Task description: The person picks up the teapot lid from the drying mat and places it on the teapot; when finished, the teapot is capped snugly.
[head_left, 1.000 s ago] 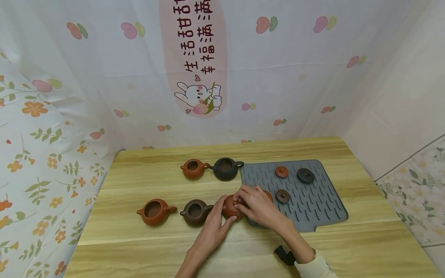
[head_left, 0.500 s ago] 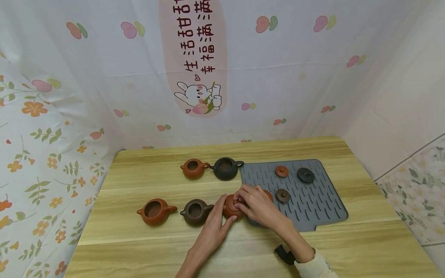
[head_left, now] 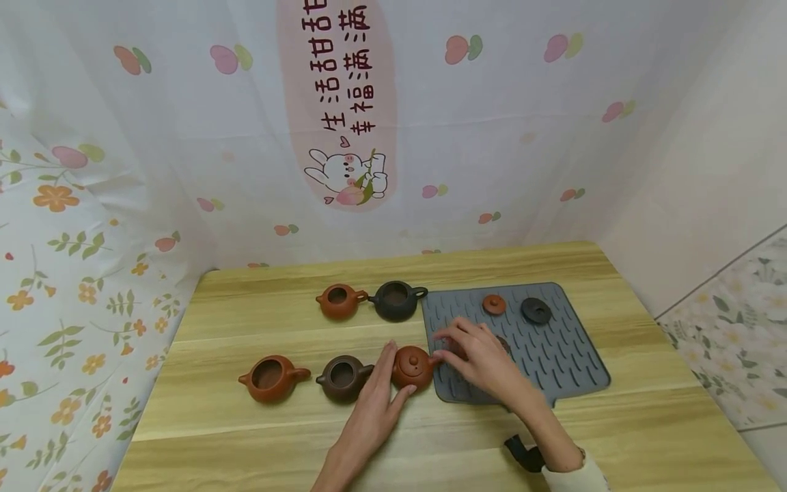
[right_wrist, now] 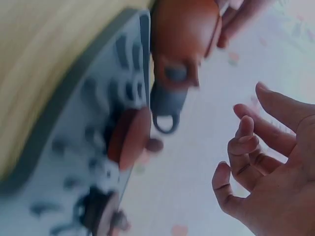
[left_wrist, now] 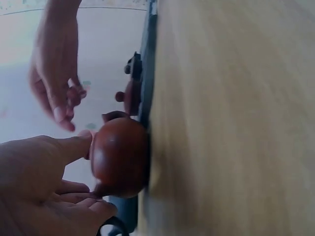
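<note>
A reddish-brown teapot [head_left: 410, 374] stands on the wooden table with its lid [head_left: 415, 362] seated on top. My left hand [head_left: 371, 406] holds its body between thumb and fingers; in the left wrist view the fingertips lie by the spout. Just right of the teapot, my right hand [head_left: 482, 359] hovers over the edge of the grey mat [head_left: 572, 372], fingers loosely bent and holding nothing. In the right wrist view a red lid [right_wrist: 129, 136] lies on the mat beyond the teapot's handle [right_wrist: 184, 73]; the right hand hides it in the head view.
Left of my left hand are a dark brown lidless teapot [head_left: 344, 389] and an orange one [head_left: 270, 393]. Behind them stand a small orange teapot [head_left: 338, 311] and a black teapot [head_left: 393, 314]. The mat bears an orange lid [head_left: 494, 305], a black lid [head_left: 536, 311] and a brown lid [head_left: 504, 344].
My right hand has let go of the lid's knob and moved right, leaving the lid on the teapot. My left hand keeps its place. The head view has shifted slightly.
</note>
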Available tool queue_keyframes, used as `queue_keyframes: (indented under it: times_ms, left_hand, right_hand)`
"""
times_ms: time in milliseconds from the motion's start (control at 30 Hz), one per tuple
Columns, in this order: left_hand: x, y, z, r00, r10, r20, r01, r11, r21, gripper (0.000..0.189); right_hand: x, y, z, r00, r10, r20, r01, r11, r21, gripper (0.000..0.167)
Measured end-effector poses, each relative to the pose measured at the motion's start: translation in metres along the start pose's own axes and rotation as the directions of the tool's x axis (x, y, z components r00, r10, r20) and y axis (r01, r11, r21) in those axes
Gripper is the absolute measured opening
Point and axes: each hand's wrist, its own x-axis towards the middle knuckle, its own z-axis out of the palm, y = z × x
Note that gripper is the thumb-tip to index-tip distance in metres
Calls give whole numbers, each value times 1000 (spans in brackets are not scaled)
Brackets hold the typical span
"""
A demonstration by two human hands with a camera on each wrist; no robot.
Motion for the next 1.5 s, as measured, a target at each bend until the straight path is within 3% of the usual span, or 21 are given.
queue_keyframes:
  times_ms: [67,167,300,400,500,600,767,867,1033,1167,1300,1400,1500]
  left_hand:
    - [0,-7,2,999,31,-16,-30,999,35,83]
    - [-1,-5,-6,992,120,-43,-117,991,57,81]
    - [-1,20,-47,976,210,-60,-205,975,90,83]
    - [-4,29,-84,977,208,-51,-200,970,140,92]
    - [-10,11,-110,975,219,-43,-208,963,173,102]
    - [-17,-19,-125,973,228,-46,-219,963,154,108]
    - [-26,-72,-126,977,213,-20,-210,973,100,108]
    - [-27,-84,-122,977,215,1,-214,973,88,107]
    - [-26,-57,-124,976,216,3,-215,970,112,100]
    - [-26,-40,-126,994,103,38,-107,986,130,91]
    - [-25,-37,-126,998,-11,64,5,995,101,84]
    - [-25,-40,-126,998,-23,65,18,997,75,84]
    - [-26,-47,-123,998,19,54,-23,997,75,84]
  right_hand:
    - [-3,6,-7,1000,8,-29,-8,1000,-13,22]
    - [-6,16,-18,998,20,-65,-20,1000,-6,20]
    - [-11,31,-29,994,23,-107,-20,999,27,21]
    - [-20,43,-34,991,37,-127,-34,999,27,22]
    - [-30,56,-39,988,98,-122,-98,995,9,23]
    - [-39,69,-42,979,174,-110,-176,984,-14,23]
    - [-47,84,-42,969,223,-103,-229,972,-51,23]
    - [-48,86,-36,966,242,-85,-247,968,-47,23]
    - [-47,84,-24,963,265,-48,-267,963,-34,21]
    - [-46,81,-19,958,287,-30,-288,956,-48,20]
    - [-44,80,-18,953,301,-36,-303,951,-57,20]
    - [-44,80,-19,952,303,-36,-304,951,-58,20]
    - [-44,81,-19,952,304,-29,-305,950,-57,20]
